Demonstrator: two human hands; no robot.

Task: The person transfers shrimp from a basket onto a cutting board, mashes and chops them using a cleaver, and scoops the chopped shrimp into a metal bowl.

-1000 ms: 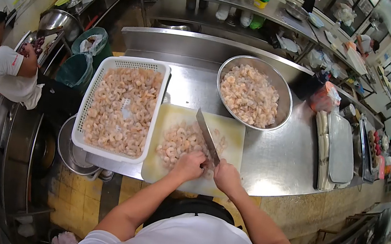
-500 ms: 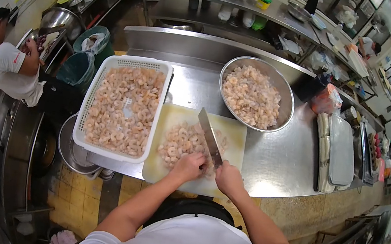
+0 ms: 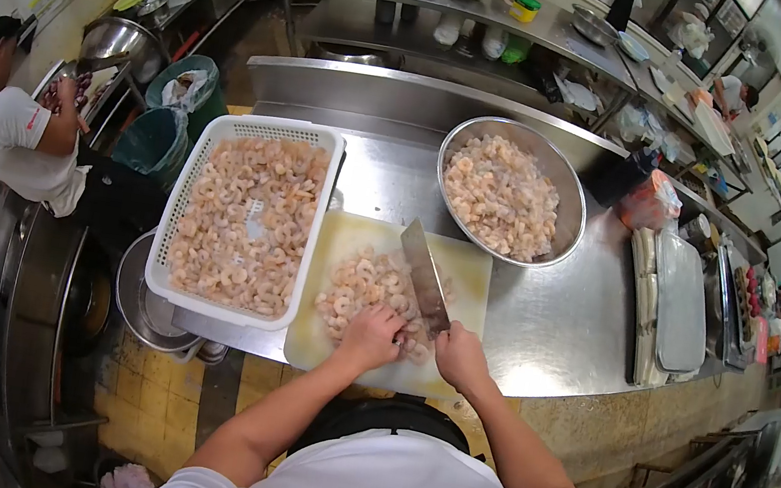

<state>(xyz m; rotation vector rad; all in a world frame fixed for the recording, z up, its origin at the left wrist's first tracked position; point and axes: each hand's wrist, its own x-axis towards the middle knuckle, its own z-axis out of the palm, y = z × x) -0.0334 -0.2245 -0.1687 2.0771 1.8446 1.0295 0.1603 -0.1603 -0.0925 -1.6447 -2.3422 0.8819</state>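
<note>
My right hand is closed around the handle of a cleaver, whose broad blade points away from me over the yellowed white cutting board. Beside the blade, my left hand rests with curled fingers on peeled shrimp heaped on the board. What exactly lies under those fingertips is mostly hidden. To the left stands a white perforated basket full of peeled shrimp. A steel bowl heaped with shrimp pieces sits beyond the board on the right.
The steel table has a raised back edge. Trays and a bagged item stand at its right end. Under the left edge is a metal pot. At far left, a person works near green bins.
The cleaver and my right hand have shifted slightly to the right. My left hand stays in nearly the same place on the shrimp.
</note>
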